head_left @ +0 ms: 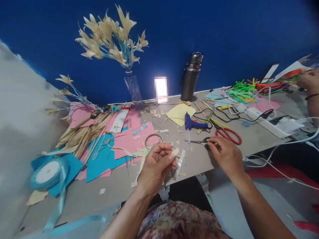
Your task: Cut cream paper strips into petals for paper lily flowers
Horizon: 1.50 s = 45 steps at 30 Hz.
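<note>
My left hand (158,166) is closed in a pinch on a small pale husk piece (175,153), above the front of the table. To the right, my right hand (227,156) has its thumb and fingers on the dark handles of small scissors (199,142), whose blades point left over the tabletop. Just beyond the scissors a blue glue gun (195,124) lies with its nozzle up. Red-handled scissors (230,135) rest right of it. A roll of tape (152,140) is near my left fingers, and a white strip (179,164) lies beside that hand.
A vase (133,89) of husk flowers and a dark thermos (191,78) stand by the blue wall. Pink and blue paper, dried husks (82,129) and a ribbon roll (48,172) cover the left. A power strip (267,122) and another person's hand (309,79) are right.
</note>
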Each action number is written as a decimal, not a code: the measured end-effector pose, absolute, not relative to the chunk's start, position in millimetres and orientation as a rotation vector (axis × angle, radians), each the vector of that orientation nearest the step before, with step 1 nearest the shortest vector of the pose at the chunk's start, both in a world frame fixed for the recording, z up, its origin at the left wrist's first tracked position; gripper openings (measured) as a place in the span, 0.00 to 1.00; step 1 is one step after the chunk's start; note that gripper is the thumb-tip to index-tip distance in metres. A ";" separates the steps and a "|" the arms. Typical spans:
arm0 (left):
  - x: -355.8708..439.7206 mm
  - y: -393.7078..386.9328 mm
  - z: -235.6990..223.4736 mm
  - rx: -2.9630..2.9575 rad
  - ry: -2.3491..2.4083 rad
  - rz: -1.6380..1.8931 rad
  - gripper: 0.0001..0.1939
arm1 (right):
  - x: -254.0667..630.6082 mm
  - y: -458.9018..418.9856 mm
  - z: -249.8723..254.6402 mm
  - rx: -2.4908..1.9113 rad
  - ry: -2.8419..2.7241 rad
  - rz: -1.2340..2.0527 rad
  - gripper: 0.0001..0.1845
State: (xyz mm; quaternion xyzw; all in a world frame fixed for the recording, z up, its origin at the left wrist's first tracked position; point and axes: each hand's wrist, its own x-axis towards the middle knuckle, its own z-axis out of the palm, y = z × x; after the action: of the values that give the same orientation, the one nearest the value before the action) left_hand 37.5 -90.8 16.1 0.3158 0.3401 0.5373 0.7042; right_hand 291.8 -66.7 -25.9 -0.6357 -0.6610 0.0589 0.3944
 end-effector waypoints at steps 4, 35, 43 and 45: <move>34.0 -87.8 10.6 0.861 0.727 1.178 0.13 | 248.9 -75.4 0.4 -1.109 -1.365 1.330 0.20; 12.1 -94.5 0.9 0.884 0.575 0.997 0.14 | 205.2 -78.5 1.3 -0.588 -0.898 2.126 0.17; -18.1 -77.8 27.8 0.876 1.029 1.142 0.14 | 230.9 -84.5 -18.5 -1.259 -1.470 1.138 0.11; -27.5 -60.4 41.6 0.941 1.172 1.181 0.14 | 238.1 -90.2 -32.2 -1.321 -1.646 0.838 0.13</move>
State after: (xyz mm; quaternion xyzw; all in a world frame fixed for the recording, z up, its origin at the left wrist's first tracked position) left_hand -27.5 -60.4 41.6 0.4020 0.5008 0.5046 0.5770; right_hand 238.1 -90.2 -32.2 -0.5274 -0.6572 0.3348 0.4217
